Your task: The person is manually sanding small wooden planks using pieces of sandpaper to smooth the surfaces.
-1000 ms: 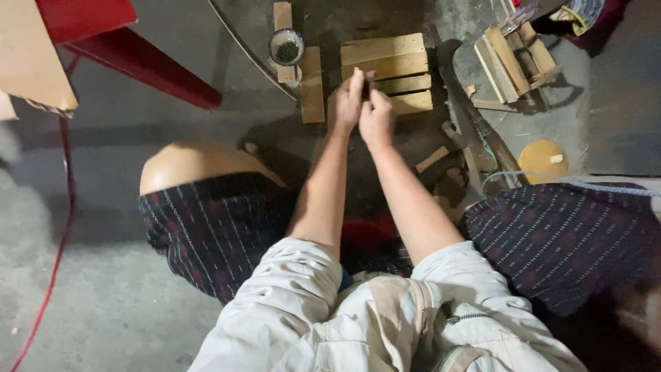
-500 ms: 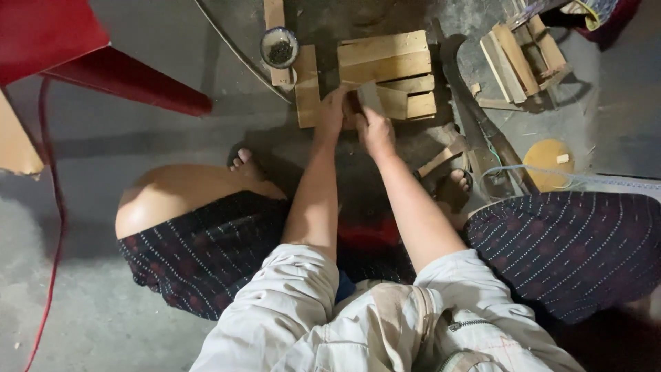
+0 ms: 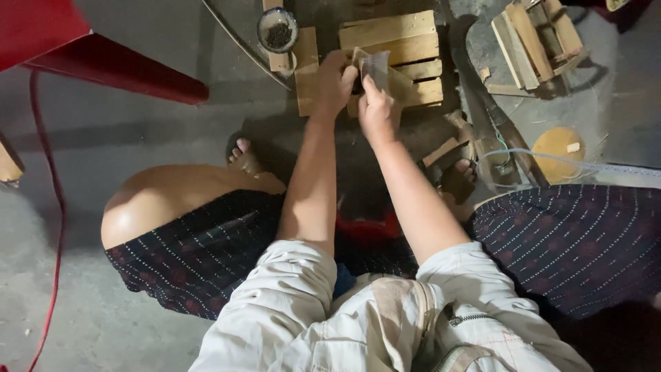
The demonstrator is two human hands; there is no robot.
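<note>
Since the earlier view, both hands had lifted a little off the slatted block, and the thin flat wooden strip (image 3: 377,69) now stood tilted up between them rather than lying low against the wood. The strip hung just above the pale slatted wooden block (image 3: 394,48), which lay on the concrete floor (image 3: 138,138) ahead of the person's knees. The left hand (image 3: 335,83) had its grip closed on the strip's left end; the right hand (image 3: 377,114) pinched its lower edge, fingers pressed together on it. Just left of the block stood a small round metal bowl of dark bits (image 3: 277,31) on a wooden plank (image 3: 305,69). A long dark curved blade (image 3: 482,103) lay on the floor just right of the block, near a sandalled foot (image 3: 458,176). The strip looked thin enough to snap or slip if bent too hard, and a dropped piece might land by the blade, so reaching after it could risk a cut.
</note>
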